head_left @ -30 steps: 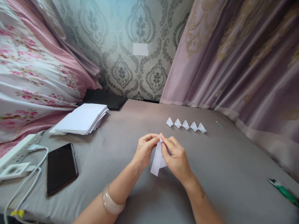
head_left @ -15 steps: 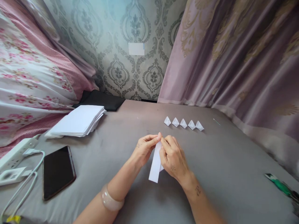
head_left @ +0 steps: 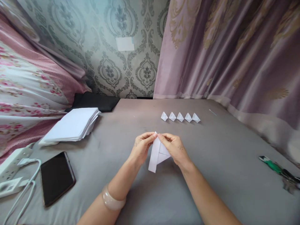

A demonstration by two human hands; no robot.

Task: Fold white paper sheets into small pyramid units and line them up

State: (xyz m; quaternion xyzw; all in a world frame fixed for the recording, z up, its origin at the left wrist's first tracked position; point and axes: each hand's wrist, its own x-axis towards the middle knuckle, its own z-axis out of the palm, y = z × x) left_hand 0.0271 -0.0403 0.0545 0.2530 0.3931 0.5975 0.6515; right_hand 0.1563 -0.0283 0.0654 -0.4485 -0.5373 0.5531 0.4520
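A folded sheet of white paper is held between my two hands, low over the grey cloth surface. It has a long narrow strip on the left and a slanted flap on the right, meeting in a point at the top. My left hand pinches the upper left edge near that point. Thumb and fingers of my right hand close on the upper right edge, covering part of the flap. Beyond them several small folded white paper shapes stand in a row.
At the left lie a stack of white paper, a black folded cloth or case, a phone and a power strip with white cables. A green-handled item with keys lies at the right. Curtains hang behind.
My right hand has turned and opened out to the right, so more of the paper's right flap shows. The view has shifted slightly.
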